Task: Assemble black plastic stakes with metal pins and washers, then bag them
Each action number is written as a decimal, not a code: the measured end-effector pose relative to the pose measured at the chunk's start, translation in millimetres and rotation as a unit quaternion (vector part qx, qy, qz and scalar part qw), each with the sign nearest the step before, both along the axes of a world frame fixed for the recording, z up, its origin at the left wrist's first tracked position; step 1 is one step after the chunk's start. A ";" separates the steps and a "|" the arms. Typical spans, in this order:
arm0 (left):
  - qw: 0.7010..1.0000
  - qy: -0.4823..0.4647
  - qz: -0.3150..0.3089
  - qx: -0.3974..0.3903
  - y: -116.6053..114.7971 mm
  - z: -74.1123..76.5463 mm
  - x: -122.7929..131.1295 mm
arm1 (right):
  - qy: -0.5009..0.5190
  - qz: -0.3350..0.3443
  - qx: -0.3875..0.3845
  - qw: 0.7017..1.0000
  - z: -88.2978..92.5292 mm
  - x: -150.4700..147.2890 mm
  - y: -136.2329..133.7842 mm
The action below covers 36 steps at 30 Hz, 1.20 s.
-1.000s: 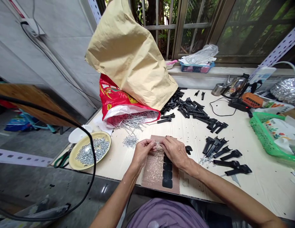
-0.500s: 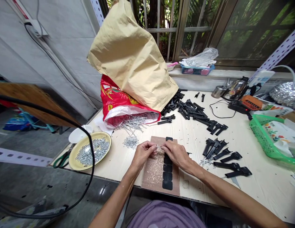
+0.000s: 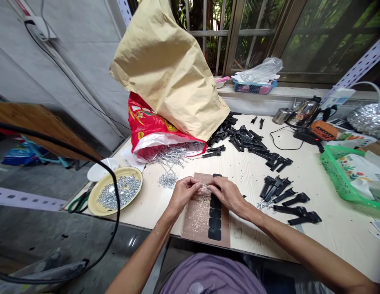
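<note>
Above the brown board [image 3: 196, 228], my left hand [image 3: 185, 194] and my right hand [image 3: 227, 196] meet with fingers pinched. Between their fingertips runs a thin silvery metal rod [image 3: 204, 185]; its ends are hidden by the fingers. Black rounded-square pads [image 3: 215, 223] form a column on the board, partly under my right hand. Pale specks are scattered across the board's left half. Left of my left hand lies a small heap of tiny metal pieces [image 3: 167, 180], too small to name surely. Behind it, long metal rods [image 3: 171, 155] spill from a red bag [image 3: 139, 122].
A yellow plate [image 3: 93, 200] of small metal pieces stands left, beside green-handled scissors [image 3: 78, 203]. Black plastic parts [image 3: 296, 199] lie right and at the back. A large paper sack [image 3: 168, 69] leans behind. A green basket [image 3: 337, 175] stands far right. A black cable [image 3: 119, 196] hangs at left.
The whole view has shifted slightly. Both hands stay close together over the board, and the thin rod between the fingertips shows a little more clearly.
</note>
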<state>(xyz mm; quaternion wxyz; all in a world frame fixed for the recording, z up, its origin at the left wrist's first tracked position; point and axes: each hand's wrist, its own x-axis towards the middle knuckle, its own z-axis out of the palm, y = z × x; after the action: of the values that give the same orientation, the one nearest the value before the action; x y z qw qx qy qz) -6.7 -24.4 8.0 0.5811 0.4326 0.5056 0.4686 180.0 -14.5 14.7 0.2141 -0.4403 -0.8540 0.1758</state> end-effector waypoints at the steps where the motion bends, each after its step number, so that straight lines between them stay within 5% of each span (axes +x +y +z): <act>1: 1.000 -0.014 0.001 -0.010 -0.2 -1.2 0.0 | -0.009 -0.004 0.018 1.000 -0.2 -0.6 -0.3; 5: 0.998 -0.047 0.007 -0.038 -1.2 -5.8 0.8 | -0.077 -0.010 0.099 0.992 -1.7 -2.7 -2.5; 10: 0.998 -0.042 0.011 -0.041 -0.7 -9.1 0.5 | -0.007 -0.003 0.000 1.000 -4.4 -2.5 -0.3; 15: 0.995 -0.070 0.018 -0.062 0.1 -11.5 1.2 | -0.078 0.000 0.077 0.994 -4.9 -1.5 -0.6; 24: 0.988 -0.101 -0.005 -0.120 -0.7 -13.5 -1.0 | -0.076 0.010 0.053 0.996 -4.6 -0.1 -0.5; 30: 0.990 -0.091 -0.002 -0.112 3.7 -15.2 -4.0 | 0.064 0.024 -0.124 0.990 -9.1 -2.7 4.6; 34: 0.985 -0.097 -0.024 -0.141 6.8 -19.1 -6.8 | 0.020 0.022 -0.010 1.000 -13.8 -2.0 1.8; 36: 0.986 -0.091 -0.024 -0.139 7.3 -21.0 -6.9 | 0.020 0.026 -0.029 0.999 -15.8 -1.4 4.0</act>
<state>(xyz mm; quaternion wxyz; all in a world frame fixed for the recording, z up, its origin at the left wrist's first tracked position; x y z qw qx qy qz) -13.6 -17.1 -13.0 0.6903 0.3155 0.4999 0.4173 178.6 -10.6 -1.2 0.2139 -0.4202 -0.8554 0.2145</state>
